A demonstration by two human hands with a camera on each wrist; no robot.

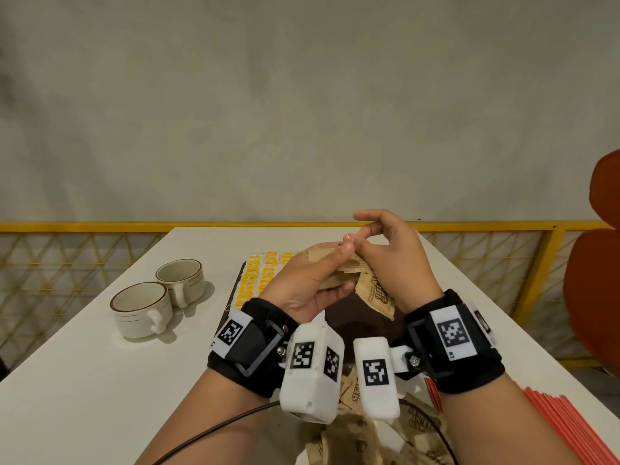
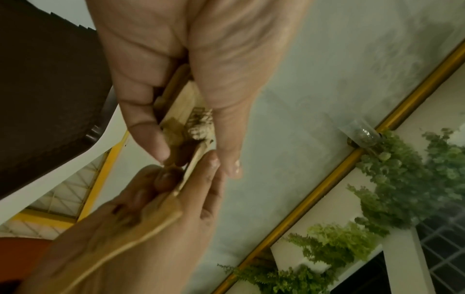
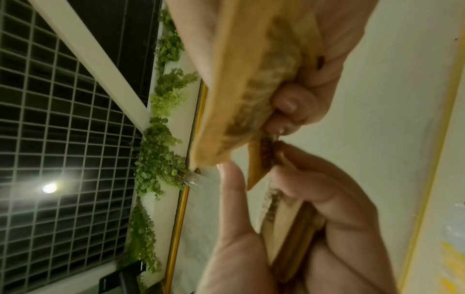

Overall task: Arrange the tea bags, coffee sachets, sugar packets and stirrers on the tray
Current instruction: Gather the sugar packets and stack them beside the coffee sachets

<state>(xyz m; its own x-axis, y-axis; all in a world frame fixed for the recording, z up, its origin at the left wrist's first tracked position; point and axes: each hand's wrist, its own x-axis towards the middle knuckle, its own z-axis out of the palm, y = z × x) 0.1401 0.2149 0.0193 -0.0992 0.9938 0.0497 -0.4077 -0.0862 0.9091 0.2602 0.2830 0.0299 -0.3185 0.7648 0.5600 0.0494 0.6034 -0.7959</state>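
Above the dark brown tray my left hand grips a small stack of brown sugar packets between thumb and fingers. My right hand pinches the top of one brown sugar packet, which hangs beside the stack. The left wrist view shows the stack clamped in my left hand, with the single packet below it. In the right wrist view my curled fingers hold that packet. Rows of yellow sachets cover the tray's left side.
A glass bowl with more brown packets sits at the near edge below my wrists. Red stirrers lie to its right. Two white cups stand left of the tray. A yellow railing runs behind the white table.
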